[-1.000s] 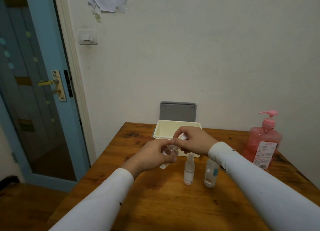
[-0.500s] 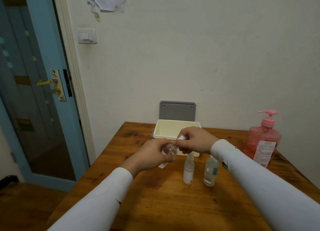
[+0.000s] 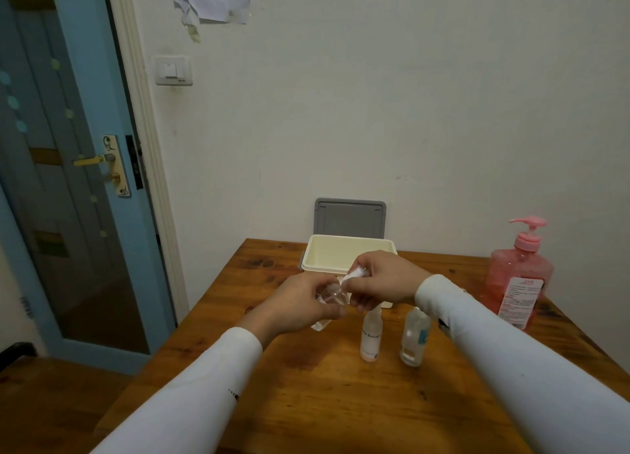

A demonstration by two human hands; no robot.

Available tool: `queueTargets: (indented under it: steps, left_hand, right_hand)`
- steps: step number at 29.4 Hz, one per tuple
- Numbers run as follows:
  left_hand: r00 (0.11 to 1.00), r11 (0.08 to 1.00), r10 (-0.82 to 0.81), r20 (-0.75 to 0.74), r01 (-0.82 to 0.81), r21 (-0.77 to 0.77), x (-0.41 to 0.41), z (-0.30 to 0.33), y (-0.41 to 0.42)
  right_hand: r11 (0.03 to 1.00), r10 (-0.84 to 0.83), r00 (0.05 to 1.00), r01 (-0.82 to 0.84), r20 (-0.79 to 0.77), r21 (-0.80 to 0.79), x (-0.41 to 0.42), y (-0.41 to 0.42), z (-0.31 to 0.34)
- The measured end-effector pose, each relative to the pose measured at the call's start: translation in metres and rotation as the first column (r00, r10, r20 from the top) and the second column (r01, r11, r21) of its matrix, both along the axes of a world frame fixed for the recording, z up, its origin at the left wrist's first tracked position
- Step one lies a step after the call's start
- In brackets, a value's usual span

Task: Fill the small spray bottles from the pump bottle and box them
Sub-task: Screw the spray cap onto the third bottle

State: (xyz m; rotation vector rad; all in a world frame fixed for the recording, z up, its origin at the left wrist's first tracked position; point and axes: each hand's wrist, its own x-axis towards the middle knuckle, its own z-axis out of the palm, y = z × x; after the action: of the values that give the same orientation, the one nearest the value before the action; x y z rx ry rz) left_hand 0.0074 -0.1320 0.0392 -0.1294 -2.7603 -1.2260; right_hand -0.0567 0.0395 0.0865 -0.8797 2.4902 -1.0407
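My left hand [image 3: 301, 303] grips a small clear spray bottle [image 3: 332, 300], tilted, above the wooden table [image 3: 306, 402]. My right hand [image 3: 381, 283] pinches its white spray cap [image 3: 354, 276] at the bottle's neck. Two more small bottles stand upright just below my right hand: a white-labelled one [image 3: 371, 337] and a clear one [image 3: 414, 339]. The pink pump bottle [image 3: 518, 276] stands at the right. A cream box [image 3: 327, 252] with its grey lid [image 3: 349, 218] raised sits behind my hands.
The table's back edge meets a white wall. A blue door with a brass handle [image 3: 92, 160] stands at the left, beyond the table's left edge.
My right hand has lifted the white cap slightly up and to the right at the bottle's neck. The left hand keeps the bottle in about the same place.
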Motion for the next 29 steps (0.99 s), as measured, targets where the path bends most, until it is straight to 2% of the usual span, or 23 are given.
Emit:
queueTargets:
  steps: [4,9,11,17,20,26,29]
  left_hand:
    - [1.000,1.000,0.004,-0.011,-0.004,-0.017,-0.0008,-0.0001,0.0022]
    - [1.000,1.000,-0.004,-0.019,0.003,-0.023,-0.0004,0.0021,0.0044]
    - [1.000,1.000,-0.005,-0.013,0.005,-0.020,0.0003,0.0028,0.0048]
    - [1.000,0.999,0.015,-0.027,-0.017,-0.051,0.0001,0.0042,0.0003]
    - [1.000,0.999,0.010,-0.029,-0.012,-0.042,0.0009,0.0040,0.0030]
    - [1.000,0.999,-0.001,-0.030,0.000,-0.041,-0.0007,0.0055,0.0096]
    - [1.000,0.999,0.005,-0.024,-0.006,-0.045,-0.0005,0.0069,0.0090]
  right_hand:
    - [0.995,-0.076,0.989,0.083,-0.125,0.050,0.0035,-0.0004,-0.0022]
    - [0.995,-0.096,0.966,0.099,-0.241,-0.001,0.0076,-0.0049,-0.0041]
    - [0.995,-0.098,0.967,0.099,-0.236,-0.008,0.0077,-0.0062,-0.0050]
    - [1.000,-0.001,0.999,0.000,-0.045,-0.018,0.0019,0.0008,0.0025]
    - [0.998,-0.045,0.993,0.049,-0.113,0.030,0.0002,-0.0009,0.0004]
    - [0.991,-0.120,0.946,0.135,-0.301,0.027,0.0051,-0.0049,-0.0046]
    - [0.991,-0.129,0.960,0.130,-0.250,-0.013,0.0055,-0.0048,-0.0043]
